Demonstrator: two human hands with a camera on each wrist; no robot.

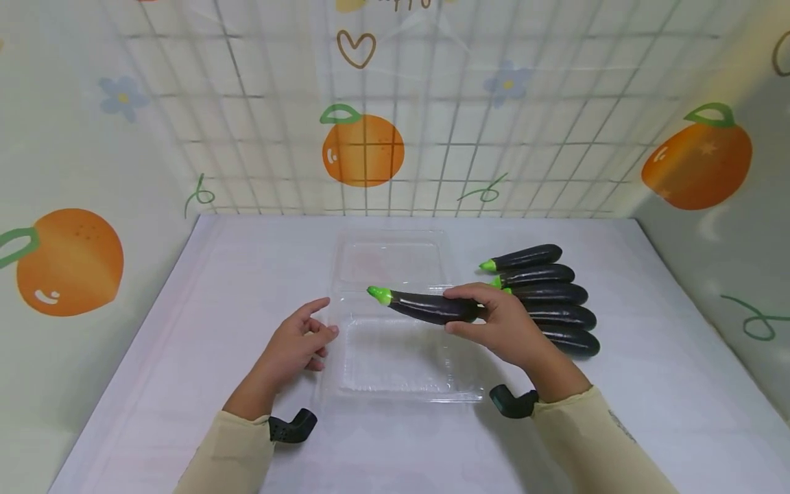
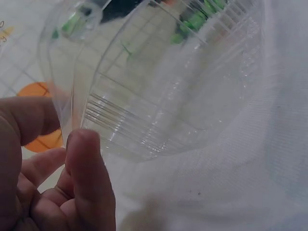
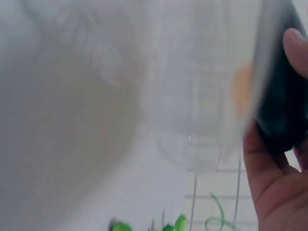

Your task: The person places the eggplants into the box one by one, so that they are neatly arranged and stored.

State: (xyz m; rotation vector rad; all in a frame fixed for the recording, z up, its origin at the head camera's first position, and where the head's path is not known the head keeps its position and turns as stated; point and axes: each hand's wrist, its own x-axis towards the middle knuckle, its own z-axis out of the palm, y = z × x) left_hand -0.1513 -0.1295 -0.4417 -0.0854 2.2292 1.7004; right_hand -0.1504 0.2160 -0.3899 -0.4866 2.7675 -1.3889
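My right hand (image 1: 503, 326) grips a dark purple eggplant (image 1: 426, 307) by its thick end, thumb on the near side and fingers on the far side. Its green stem points left. The eggplant lies level above an opened clear plastic clamshell box (image 1: 395, 396), whose lid (image 1: 391, 257) is folded back. At the box's left edge is my left hand (image 1: 296, 346), index finger and thumb extended and spread apart. In the left wrist view, the thumb (image 2: 85, 154) overlaps the clear side wall (image 2: 115, 110).
Several more eggplants (image 1: 546, 293) lie in a stacked row right of the box, stems to the left. My right forearm crosses beside the nearest ones. A white cloth (image 1: 241, 274) covers the table, with a printed curtain (image 1: 432, 116) and grid behind it.
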